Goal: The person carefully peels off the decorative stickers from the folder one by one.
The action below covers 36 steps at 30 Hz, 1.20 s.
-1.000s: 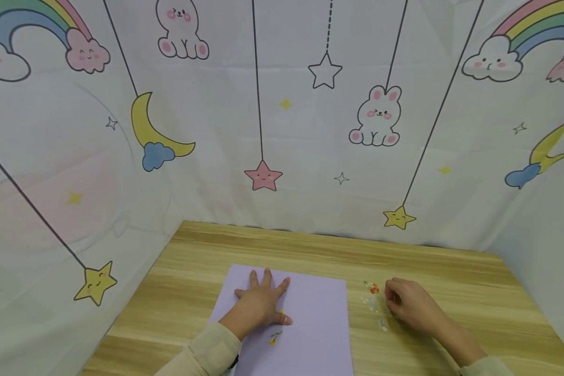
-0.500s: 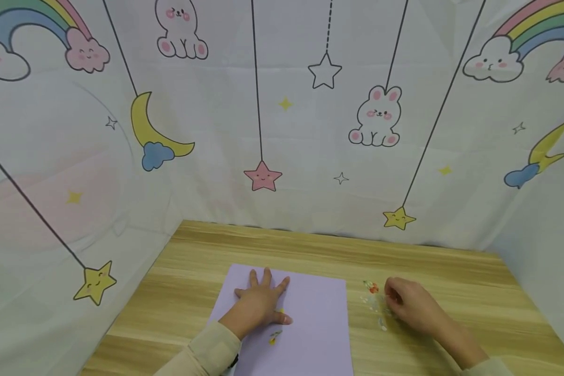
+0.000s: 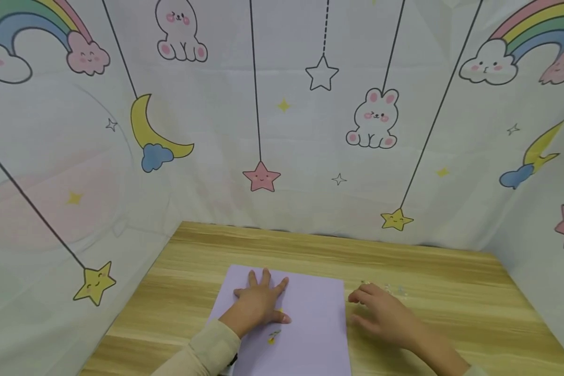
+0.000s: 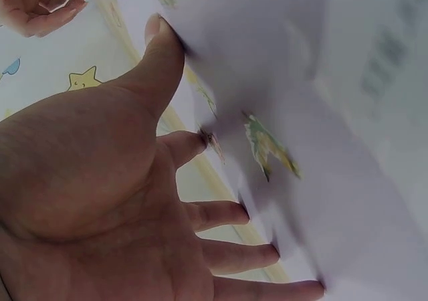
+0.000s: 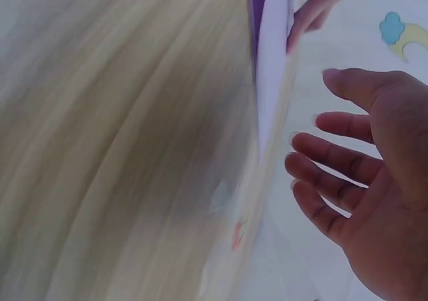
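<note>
My left hand (image 3: pixel 256 308) rests on a light purple page (image 3: pixel 316 318), its fingers spread wide and tips touching the paper. Just below its thumb lies a small yellow flower sticker (image 3: pixel 272 337). The left wrist view shows a green and yellow cutout (image 4: pixel 267 150) on the page under the palm, with smaller printed bits near the fingertips. My right hand (image 3: pixel 383 316) hovers beside the page's right edge, its fingers loosely bent and apart; nothing shows in it in the right wrist view. Past its knuckles, small clear and coloured stickers (image 3: pixel 389 288) lie on the table, partly hidden by the hand.
The wood-grain table (image 3: pixel 456 313) runs back to a white cloth backdrop (image 3: pixel 305 203) printed with stars, rabbits and rainbows, which also hangs at both sides. A darker purple layer (image 5: pixel 258 10) shows along the page's edge. A red sticker (image 5: pixel 237 235) lies beyond it.
My right hand has come away from the stickers and moved left to the page's edge, its curled fingers now loosened. The left hand has stayed put.
</note>
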Each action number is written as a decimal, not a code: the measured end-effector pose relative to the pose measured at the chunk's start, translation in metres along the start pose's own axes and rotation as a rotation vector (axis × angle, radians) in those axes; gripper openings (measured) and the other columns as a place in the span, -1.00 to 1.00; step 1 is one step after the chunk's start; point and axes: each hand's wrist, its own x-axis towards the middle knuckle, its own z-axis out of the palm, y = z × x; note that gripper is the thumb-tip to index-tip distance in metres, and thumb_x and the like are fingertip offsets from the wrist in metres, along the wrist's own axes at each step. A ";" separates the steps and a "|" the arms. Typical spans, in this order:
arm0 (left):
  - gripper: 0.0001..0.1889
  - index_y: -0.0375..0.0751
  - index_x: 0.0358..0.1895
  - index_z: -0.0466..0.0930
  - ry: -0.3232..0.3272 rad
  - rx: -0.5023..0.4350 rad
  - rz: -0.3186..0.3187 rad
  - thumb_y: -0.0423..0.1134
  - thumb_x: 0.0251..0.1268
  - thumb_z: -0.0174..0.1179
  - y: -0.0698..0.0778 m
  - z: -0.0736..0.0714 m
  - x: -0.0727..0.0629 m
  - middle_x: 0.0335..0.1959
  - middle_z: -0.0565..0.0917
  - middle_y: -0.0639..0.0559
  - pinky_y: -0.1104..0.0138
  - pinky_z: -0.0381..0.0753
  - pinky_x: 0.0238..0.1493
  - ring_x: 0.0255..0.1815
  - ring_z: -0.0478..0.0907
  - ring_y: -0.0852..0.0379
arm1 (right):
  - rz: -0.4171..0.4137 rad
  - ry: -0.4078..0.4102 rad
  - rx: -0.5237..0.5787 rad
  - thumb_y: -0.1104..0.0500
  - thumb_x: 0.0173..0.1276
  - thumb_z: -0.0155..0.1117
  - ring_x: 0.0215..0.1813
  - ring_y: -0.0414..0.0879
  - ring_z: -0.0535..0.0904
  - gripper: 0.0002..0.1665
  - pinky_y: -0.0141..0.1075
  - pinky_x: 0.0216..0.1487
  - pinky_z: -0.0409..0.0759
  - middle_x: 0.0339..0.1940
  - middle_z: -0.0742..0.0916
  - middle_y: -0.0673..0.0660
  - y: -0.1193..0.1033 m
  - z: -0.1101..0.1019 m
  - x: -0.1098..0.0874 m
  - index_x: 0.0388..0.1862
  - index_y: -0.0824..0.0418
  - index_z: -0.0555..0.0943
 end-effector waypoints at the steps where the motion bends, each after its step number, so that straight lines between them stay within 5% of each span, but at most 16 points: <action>1: 0.04 0.24 0.67 0.27 0.003 -0.004 0.005 0.44 0.09 0.40 0.000 0.000 0.000 0.67 0.14 -0.32 -0.55 0.45 0.12 0.62 0.05 -0.56 | 0.005 -0.020 0.014 0.10 0.37 0.56 -0.02 -0.15 0.64 -0.71 0.04 0.13 0.68 -0.09 0.70 -0.05 -0.005 -0.001 0.002 -0.01 0.13 0.70; 6: 0.01 0.20 0.65 0.32 0.005 -0.039 0.044 0.44 0.12 0.41 -0.006 -0.004 0.001 0.66 0.17 -0.32 -0.52 0.47 0.13 0.60 0.09 -0.57 | 0.029 -0.110 0.118 -0.06 0.51 0.44 -0.02 -0.10 0.67 -0.65 -0.10 0.05 0.70 -0.04 0.69 -0.03 -0.027 -0.003 0.016 0.08 0.14 0.70; 11: -0.07 0.09 0.59 0.44 0.059 -0.054 0.090 0.38 0.18 0.43 -0.023 -0.006 0.002 0.58 0.30 -0.30 -0.38 0.57 0.11 0.54 0.27 -0.46 | 0.005 -0.101 0.144 -0.07 0.51 0.44 -0.07 -0.12 0.68 -0.66 -0.26 -0.04 0.69 -0.04 0.71 -0.04 -0.045 0.002 0.033 0.11 0.08 0.69; 18: -0.10 -0.10 0.54 0.49 0.148 -0.086 -0.028 0.31 0.21 0.45 -0.044 -0.006 -0.004 0.52 0.33 -0.47 -0.53 0.47 0.09 0.49 0.24 -0.62 | -0.007 -0.085 0.131 -0.09 0.53 0.41 -0.04 -0.20 0.67 -0.65 -0.27 -0.02 0.68 0.00 0.69 -0.15 -0.061 0.004 0.056 0.16 0.02 0.67; 24: -0.10 -0.12 0.55 0.46 0.111 -0.137 -0.076 0.28 0.25 0.45 -0.046 0.000 -0.007 0.52 0.29 -0.52 -0.50 0.52 0.07 0.47 0.23 -0.65 | -0.028 -0.087 0.155 -0.01 0.51 0.44 -0.04 -0.16 0.69 -0.62 -0.26 -0.02 0.68 0.00 0.69 -0.12 -0.071 0.009 0.074 0.21 0.05 0.66; 31: -0.03 -0.09 0.55 0.47 0.151 -0.003 -0.072 0.36 0.14 0.47 -0.040 0.000 -0.006 0.40 0.41 -0.48 -0.38 0.60 0.02 0.34 0.36 -0.64 | 0.008 -0.153 0.193 0.06 0.43 0.52 0.01 -0.15 0.69 -0.52 -0.26 0.03 0.67 0.03 0.70 -0.08 -0.080 0.021 0.093 0.29 0.05 0.64; 36: 0.01 -0.14 0.56 0.44 0.141 -0.004 -0.065 0.32 0.10 0.51 -0.036 -0.007 -0.008 0.38 0.39 -0.52 -0.32 0.67 -0.01 0.34 0.33 -0.73 | 0.020 -0.173 0.195 0.09 0.44 0.51 0.00 -0.12 0.69 -0.52 -0.25 0.01 0.67 0.07 0.71 0.00 -0.078 0.031 0.105 0.28 0.08 0.64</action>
